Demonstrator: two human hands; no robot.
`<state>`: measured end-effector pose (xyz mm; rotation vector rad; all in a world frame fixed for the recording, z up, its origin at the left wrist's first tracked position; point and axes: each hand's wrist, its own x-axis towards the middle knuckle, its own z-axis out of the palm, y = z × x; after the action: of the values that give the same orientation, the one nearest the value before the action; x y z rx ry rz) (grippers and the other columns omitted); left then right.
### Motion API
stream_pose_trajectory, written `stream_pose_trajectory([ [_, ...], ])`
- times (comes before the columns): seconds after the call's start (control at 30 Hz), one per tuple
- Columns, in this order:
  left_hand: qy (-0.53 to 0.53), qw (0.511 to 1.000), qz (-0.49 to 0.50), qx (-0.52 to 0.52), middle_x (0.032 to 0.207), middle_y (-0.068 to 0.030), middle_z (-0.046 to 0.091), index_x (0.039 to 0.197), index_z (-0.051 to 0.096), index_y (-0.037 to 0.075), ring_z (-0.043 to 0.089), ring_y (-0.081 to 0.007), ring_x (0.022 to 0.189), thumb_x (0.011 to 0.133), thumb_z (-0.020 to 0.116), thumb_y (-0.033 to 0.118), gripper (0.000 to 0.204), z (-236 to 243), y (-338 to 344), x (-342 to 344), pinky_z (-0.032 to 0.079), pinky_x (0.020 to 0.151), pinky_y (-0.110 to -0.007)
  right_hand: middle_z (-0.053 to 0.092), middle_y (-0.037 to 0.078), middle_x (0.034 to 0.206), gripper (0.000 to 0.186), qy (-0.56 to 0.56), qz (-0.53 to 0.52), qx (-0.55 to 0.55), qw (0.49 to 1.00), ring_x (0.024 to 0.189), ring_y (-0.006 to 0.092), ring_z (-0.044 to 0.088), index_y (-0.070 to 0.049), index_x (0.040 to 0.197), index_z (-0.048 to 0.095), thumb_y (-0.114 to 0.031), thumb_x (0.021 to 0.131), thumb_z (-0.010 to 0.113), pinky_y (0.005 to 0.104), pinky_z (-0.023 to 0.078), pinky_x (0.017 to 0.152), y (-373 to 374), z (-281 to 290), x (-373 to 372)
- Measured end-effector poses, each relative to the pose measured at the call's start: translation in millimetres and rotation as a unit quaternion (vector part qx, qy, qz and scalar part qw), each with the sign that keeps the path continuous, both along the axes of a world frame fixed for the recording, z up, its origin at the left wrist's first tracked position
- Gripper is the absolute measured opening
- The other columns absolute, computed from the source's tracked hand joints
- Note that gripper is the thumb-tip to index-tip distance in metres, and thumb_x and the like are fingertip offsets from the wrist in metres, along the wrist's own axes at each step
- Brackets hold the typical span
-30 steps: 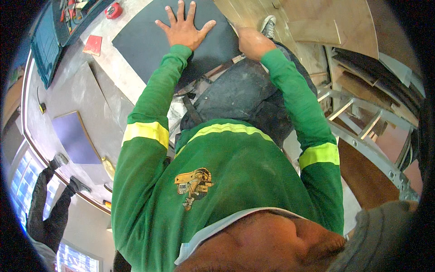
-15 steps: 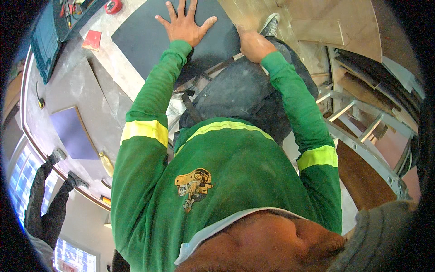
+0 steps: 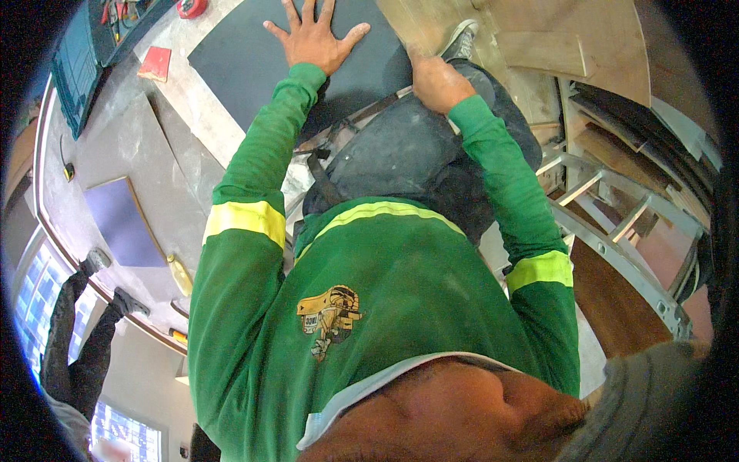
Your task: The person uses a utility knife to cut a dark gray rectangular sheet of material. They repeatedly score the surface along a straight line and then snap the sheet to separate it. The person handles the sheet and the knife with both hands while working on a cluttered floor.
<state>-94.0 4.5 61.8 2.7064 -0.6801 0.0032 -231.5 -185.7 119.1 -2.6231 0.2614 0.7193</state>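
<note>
Clearly, the left hand [image 3: 317, 45] lay flat upon the dark board [image 3: 356, 77], spread and released. The right hand [image 3: 440, 83] was curled at the right edge of this board; whether it grasped the edge or something else, I could not tell. The dark board rested over a pale sheet [image 3: 204, 115], whose left edge showed beside it. Near that edge lay a red block [image 3: 155, 64].
</note>
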Motion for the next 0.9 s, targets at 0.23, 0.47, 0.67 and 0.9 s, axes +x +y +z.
stream_pose_trajectory([
  [0.23, -0.006, 1.000, 0.006, 0.008, 0.170, -0.0143, 0.030, 0.160, 0.043, 0.015, 0.016, -0.0462, 0.158, 0.087, 0.061, 0.075, 0.095, -6.2, -1.4, 1.0, 0.004, 0.119, -0.078, 0.068, 0.035, 0.112, 0.059, -0.041, -0.016, 0.014, 0.999, 0.108, 0.0508, 0.065, 0.009, 0.146, 0.044, -0.002, 0.089, 0.053, 0.0561, 0.051, 0.094, 0.6, 20.1, -26.1],
  [0.47, 0.026, 1.000, 0.008, 0.010, 0.170, -0.0146, 0.030, 0.160, 0.042, 0.015, 0.015, -0.0455, 0.158, 0.087, 0.061, 0.074, 0.096, 5.3, -2.9, -0.1, 0.004, 0.120, -0.077, 0.068, 0.036, 0.110, 0.056, 0.011, -0.029, -0.007, 1.000, 0.105, 0.0515, 0.065, 0.006, 0.145, 0.047, -0.003, 0.090, 0.055, 0.0575, 0.052, 0.091, -1.9, 2.2, -21.2],
  [0.67, -0.007, 1.000, 0.014, 0.003, 0.170, -0.0148, 0.031, 0.160, 0.042, 0.016, 0.016, -0.0458, 0.158, 0.087, 0.060, 0.075, 0.096, -8.4, 3.9, 0.5, 0.004, 0.120, -0.077, 0.067, 0.038, 0.111, 0.054, -0.036, -0.007, 0.017, 0.999, 0.102, 0.0538, 0.068, 0.007, 0.148, 0.044, -0.010, 0.097, 0.046, 0.0607, 0.053, 0.091, 2.3, 25.7, -30.9],
  [0.9, -0.049, 0.999, 0.002, 0.006, 0.169, -0.0109, 0.032, 0.160, 0.042, 0.022, 0.019, -0.0443, 0.157, 0.087, 0.053, 0.081, 0.095, -19.1, -3.0, -0.5, 0.008, 0.118, -0.079, 0.068, 0.037, 0.104, 0.047, -0.024, -0.039, 0.005, 0.999, 0.104, 0.0519, 0.066, 0.010, 0.137, 0.050, -0.004, 0.092, 0.055, 0.0574, 0.053, 0.090, -4.9, 0.7, -26.3],
])
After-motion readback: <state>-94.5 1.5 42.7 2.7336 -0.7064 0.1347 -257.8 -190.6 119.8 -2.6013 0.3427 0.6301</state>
